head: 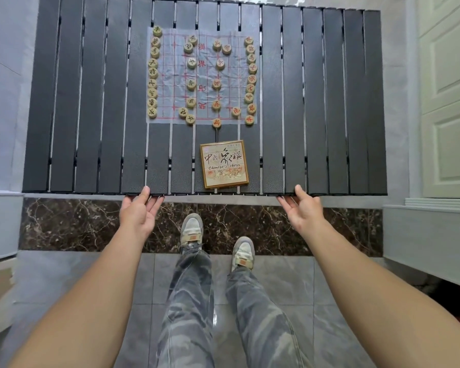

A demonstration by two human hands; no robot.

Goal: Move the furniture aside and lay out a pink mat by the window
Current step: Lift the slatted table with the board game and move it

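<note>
Right at the near edge of the dark slatted table (64, 102), the person stands with both arms stretched forward. The left hand (140, 209) grips the edge with its thumb lying on top of a slat and its fingers tucked beneath. The right hand (302, 208) holds the same edge further along in the same way, thumb above and fingers below. The two hands are well apart, one on either side of the person's feet.

The table fills the space ahead from side to side, beyond a strip of dark veined marble (77, 224) set into the floor. A thin paper chess board (170, 102) lies near the middle of the table, and round wooden chess pieces (152, 73) are lined up along its left and right sides, with more scattered between. A gold-framed box (225, 164) marked "Chinese chess" lies flat just beside the near edge, between the two hands.

Below, pale shoes (191, 229) stand on the marble strip and grey patterned trousers (189, 301) show above grey floor tiles (276, 282). A cream panelled door (449, 128) stands to the right of the table.
</note>
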